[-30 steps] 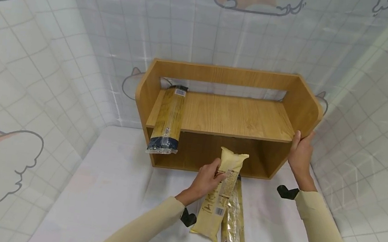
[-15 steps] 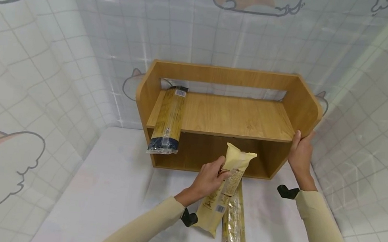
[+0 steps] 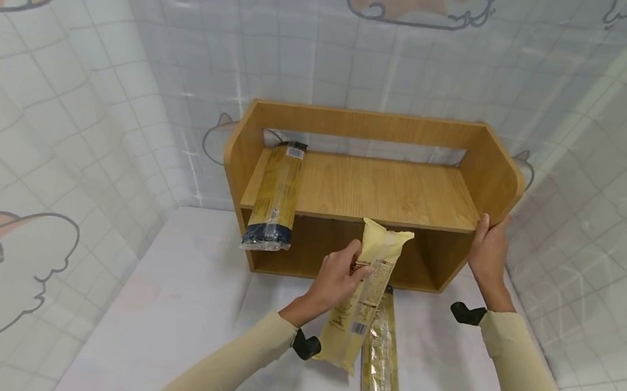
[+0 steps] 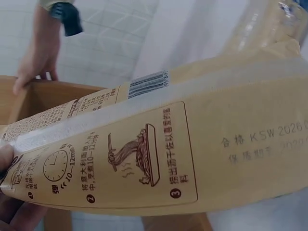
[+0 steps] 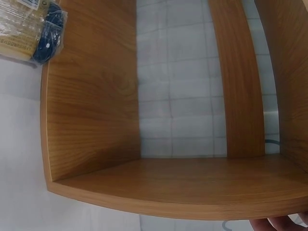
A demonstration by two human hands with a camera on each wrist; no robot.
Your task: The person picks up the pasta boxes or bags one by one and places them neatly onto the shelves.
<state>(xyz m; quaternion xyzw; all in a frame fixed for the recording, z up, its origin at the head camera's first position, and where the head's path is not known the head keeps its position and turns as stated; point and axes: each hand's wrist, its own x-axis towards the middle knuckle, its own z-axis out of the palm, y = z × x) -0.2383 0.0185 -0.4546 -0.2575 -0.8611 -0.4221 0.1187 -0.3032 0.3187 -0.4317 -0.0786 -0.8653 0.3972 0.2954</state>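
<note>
Left hand [image 3: 333, 280] gripping cream packet [image 3: 365, 301], right hand [image 3: 489, 253] holding wooden shelf [image 3: 384, 190], gold packet [image 3: 278, 188] atop, second packet [image 3: 382, 364] on white table [image 3: 177, 322]

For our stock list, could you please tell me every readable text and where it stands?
On the cream packet:
"合格 KSW 2026", running out of view
"10–12min", by the clock drawing
"1", circled; its words blurred
"2 将意大利面放入", rest blurred
"3 捞出沥干佐以喜爱的酱料"
Too small or blurred to read: its barcode digits, second date line and remaining fine print; all print on the upper gold pack and lower gold pack.
</note>
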